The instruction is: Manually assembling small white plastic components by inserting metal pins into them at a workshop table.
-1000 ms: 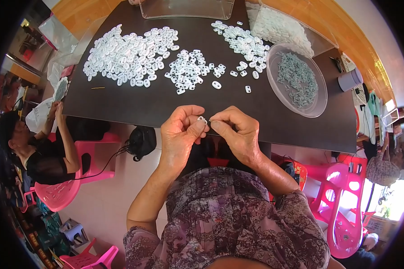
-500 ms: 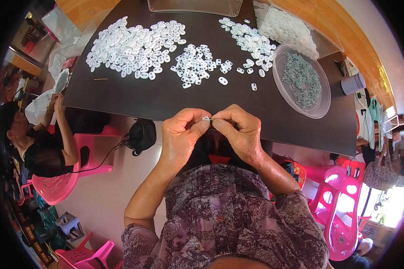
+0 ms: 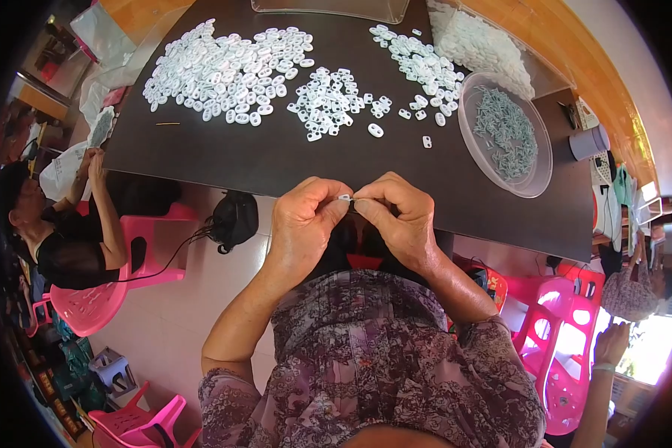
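Note:
My left hand (image 3: 304,224) pinches a small white plastic piece (image 3: 344,197) between thumb and fingertips, just off the table's near edge. My right hand (image 3: 402,220) meets it, thumb and forefinger closed on something thin and tiny at the piece's side; its kind is mostly hidden by the fingers. Beyond my hands lie a heap of small white two-hole plastic pieces (image 3: 325,103) and, to its left, a bigger heap of white oval plastic pieces (image 3: 224,75). One loose oval piece (image 3: 375,131) sits apart from them.
At the right, a clear round tub (image 3: 470,149) holds many small grey screw-like parts (image 3: 506,131). More white pieces (image 3: 425,66) lie beside it, near a bulging clear bag (image 3: 485,52). A grey cup (image 3: 588,140) stands at the right edge. Another person (image 3: 67,224) sits at the left.
Both hands keep their pinch in nearly the same spot; the white piece shows slightly more. The view has shifted a little. Another person's raised arm has appeared at the lower right.

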Demonstrator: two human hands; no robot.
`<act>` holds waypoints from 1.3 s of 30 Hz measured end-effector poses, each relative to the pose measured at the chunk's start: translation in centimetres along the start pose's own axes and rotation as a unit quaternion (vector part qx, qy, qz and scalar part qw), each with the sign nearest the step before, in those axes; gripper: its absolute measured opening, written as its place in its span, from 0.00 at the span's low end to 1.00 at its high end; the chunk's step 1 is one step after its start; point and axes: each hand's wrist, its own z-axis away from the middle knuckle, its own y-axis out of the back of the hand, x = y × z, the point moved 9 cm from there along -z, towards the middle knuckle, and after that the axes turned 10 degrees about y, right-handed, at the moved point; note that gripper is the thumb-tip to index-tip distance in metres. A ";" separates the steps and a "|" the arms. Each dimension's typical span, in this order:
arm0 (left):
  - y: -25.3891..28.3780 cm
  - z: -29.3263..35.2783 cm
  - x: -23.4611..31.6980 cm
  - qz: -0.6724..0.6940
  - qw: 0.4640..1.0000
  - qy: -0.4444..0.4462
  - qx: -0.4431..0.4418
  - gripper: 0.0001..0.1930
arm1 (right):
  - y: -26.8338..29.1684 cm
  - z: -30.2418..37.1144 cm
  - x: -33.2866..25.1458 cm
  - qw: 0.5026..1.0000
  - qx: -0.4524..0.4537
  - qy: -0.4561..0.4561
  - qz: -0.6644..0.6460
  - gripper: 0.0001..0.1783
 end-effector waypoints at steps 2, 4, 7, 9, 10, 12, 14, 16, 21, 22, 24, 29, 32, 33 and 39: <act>0.0 0.0 0.1 0.002 1.000 -0.002 0.001 0.04 | 0.0 0.0 -0.1 1.000 -0.003 0.001 0.007 0.03; 0.0 0.0 0.1 -0.003 1.000 -0.002 -0.001 0.03 | 0.0 -0.1 -0.1 1.000 -0.006 0.010 0.011 0.03; 0.0 0.0 -0.1 -0.005 1.000 0.006 -0.006 0.03 | -0.1 -0.1 -0.2 0.999 -0.013 0.020 0.022 0.03; 0.0 -0.1 -0.2 -0.001 1.000 0.015 -0.011 0.03 | -0.1 -0.1 -0.2 0.999 -0.017 0.020 0.031 0.03; 0.0 -0.1 -0.3 -0.002 1.000 0.019 -0.014 0.03 | -0.2 -0.2 -0.3 0.999 -0.017 0.024 0.034 0.03; -0.1 -0.1 -0.4 -0.004 1.000 0.024 -0.015 0.03 | -0.2 -0.2 -0.3 0.999 -0.018 0.029 0.035 0.03; -0.1 0.1 -0.1 -0.012 1.000 -0.008 -0.004 0.04 | -0.3 -0.2 -0.5 0.998 -0.021 0.033 0.052 0.03; -0.1 0.2 0.1 -0.031 0.999 -0.019 0.005 0.04 | -0.3 -0.2 -0.6 0.998 -0.020 0.039 0.054 0.03; 0.0 0.5 0.8 -0.056 0.997 -0.045 0.027 0.04 | -0.5 -0.2 -0.6 0.997 -0.025 0.041 0.065 0.03; 0.1 0.6 1.1 -0.078 0.994 -0.061 0.040 0.05 | -0.6 -0.3 -0.6 0.997 -0.025 0.049 0.062 0.03; 0.1 0.8 1.4 -0.099 0.991 -0.075 0.055 0.05 | -0.8 -0.3 -0.7 0.996 -0.027 0.057 0.059 0.02; 0.3 1.1 2.3 -0.138 0.979 -0.128 0.079 0.06 | -1.0 -0.6 -0.6 0.998 -0.030 0.047 0.019 0.01; 0.2 1.2 2.6 -0.130 0.980 -0.131 0.072 0.06 | -1.0 -0.5 0.0 0.999 -0.034 0.013 0.006 0.02; 0.3 1.1 2.5 -0.130 0.980 -0.131 0.073 0.06 | -1.1 -0.5 0.0 0.999 -0.035 0.013 0.005 0.02; 0.6 0.4 1.2 -0.026 0.998 -0.055 0.033 0.04 | -1.4 -1.4 -0.3 0.999 -0.050 0.022 -0.001 0.03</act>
